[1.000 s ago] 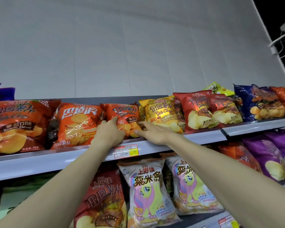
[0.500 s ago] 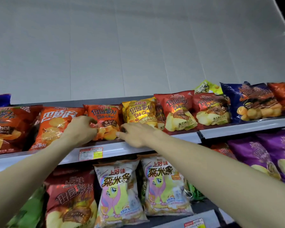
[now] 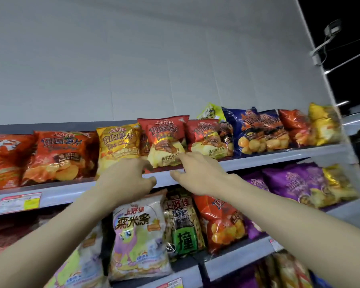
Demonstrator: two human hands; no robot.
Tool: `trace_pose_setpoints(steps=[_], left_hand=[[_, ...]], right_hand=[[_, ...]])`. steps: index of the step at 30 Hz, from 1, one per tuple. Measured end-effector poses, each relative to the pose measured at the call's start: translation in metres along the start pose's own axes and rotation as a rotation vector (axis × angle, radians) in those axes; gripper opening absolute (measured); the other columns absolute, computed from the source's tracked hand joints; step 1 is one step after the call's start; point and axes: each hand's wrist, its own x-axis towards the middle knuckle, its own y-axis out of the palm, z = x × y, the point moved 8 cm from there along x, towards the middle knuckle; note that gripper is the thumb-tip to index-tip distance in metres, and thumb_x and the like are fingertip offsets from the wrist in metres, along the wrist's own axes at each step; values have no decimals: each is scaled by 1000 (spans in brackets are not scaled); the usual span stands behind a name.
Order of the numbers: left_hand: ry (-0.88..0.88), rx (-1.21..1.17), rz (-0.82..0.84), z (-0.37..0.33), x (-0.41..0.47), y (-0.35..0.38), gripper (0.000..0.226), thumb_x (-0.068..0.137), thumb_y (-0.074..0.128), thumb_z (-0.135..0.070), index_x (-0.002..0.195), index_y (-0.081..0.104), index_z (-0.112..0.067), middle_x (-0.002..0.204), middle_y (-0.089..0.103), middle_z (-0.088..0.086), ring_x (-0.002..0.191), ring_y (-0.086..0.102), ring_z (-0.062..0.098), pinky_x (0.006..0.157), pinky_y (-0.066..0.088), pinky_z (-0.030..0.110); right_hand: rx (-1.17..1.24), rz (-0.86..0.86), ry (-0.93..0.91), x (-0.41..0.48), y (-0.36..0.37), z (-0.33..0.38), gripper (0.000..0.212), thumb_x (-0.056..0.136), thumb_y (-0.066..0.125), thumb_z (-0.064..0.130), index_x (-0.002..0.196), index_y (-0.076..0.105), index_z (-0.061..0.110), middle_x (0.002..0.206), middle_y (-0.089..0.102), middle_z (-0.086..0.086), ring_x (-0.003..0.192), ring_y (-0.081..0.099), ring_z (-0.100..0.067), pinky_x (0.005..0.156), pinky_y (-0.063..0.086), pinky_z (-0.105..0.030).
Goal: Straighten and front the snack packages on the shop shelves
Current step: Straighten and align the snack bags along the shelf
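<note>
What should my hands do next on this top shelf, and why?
Probably take the red chip bag by its lower corners and square it to the shelf edge. The left hand and right hand are both open, holding nothing, on either side of its bottom, and the bag looks slightly tilted, crowding the yellow bag beside it.

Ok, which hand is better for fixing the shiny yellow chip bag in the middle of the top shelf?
Probably the left hand. It is right in front of the shiny yellow plastic chip bag, near its lower corner, while the right hand points at the red plastic chip bag further right.
</note>
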Motion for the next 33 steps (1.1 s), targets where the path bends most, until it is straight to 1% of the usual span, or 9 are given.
trace_pose_setpoints(steps=[2,6,8,12,16,20,23,27,33], left_hand=[[53,-43,-19,-33,9,16,60,82,49,-60,132,67,-34,122,72,-7,110,67,23,87,58,37],[130,-145,-58,-90,22,46,39,93,60,-50,127,68,-34,118,71,-8,111,64,22,76,48,34],[165,-178,-53,-114,26,61,40,94,60,-49,130,67,-32,118,72,-4,111,65,24,78,50,35],[219,-252,-37,-154,33,93,39,94,59,-48,128,68,-31,118,73,-4,111,66,23,86,57,37],[292,-303,-31,-198,40,118,39,93,57,-50,128,66,-35,118,72,-6,109,67,22,79,54,35],[330,-325,-6,-236,55,134,38,94,55,-55,128,64,-41,118,69,-8,106,66,21,76,49,34],[337,-340,-26,-261,69,143,35,94,55,-56,124,66,-41,114,70,-11,100,69,19,78,54,35],[316,-311,-21,-295,100,156,35,91,56,-57,119,67,-39,108,72,-13,106,67,19,84,58,39],[271,-357,-23,-366,148,174,27,91,59,-49,110,72,-35,95,73,-11,97,67,18,79,60,42]], right_hand=[[4,-23,71,-13,-3,-33,50,100,47,54,130,56,15,127,62,-8,113,58,-34,85,51,-44],[21,-67,181,-43,-7,-91,47,98,51,52,130,59,19,129,65,-3,117,60,-29,89,52,-44],[0,-64,245,-60,-8,-115,50,98,53,52,137,58,21,135,65,-1,123,60,-27,93,52,-43],[-131,-35,314,-89,-11,-158,51,96,50,53,134,60,21,133,66,-5,121,60,-30,90,53,-43],[-186,-5,339,-115,-16,-197,46,96,52,50,132,60,23,130,66,-3,121,58,-27,89,51,-41],[-157,53,343,-130,-17,-236,47,94,53,52,131,61,25,128,66,2,121,59,-21,95,51,-42],[-135,57,352,-134,-16,-272,52,89,47,58,130,60,30,129,66,5,120,60,-19,96,52,-45],[-132,38,340,-136,-18,-326,48,93,51,54,134,58,31,132,64,5,122,59,-17,97,51,-41],[-82,22,365,-145,-31,-427,48,92,51,53,133,60,29,132,66,4,122,60,-19,99,51,-43]])
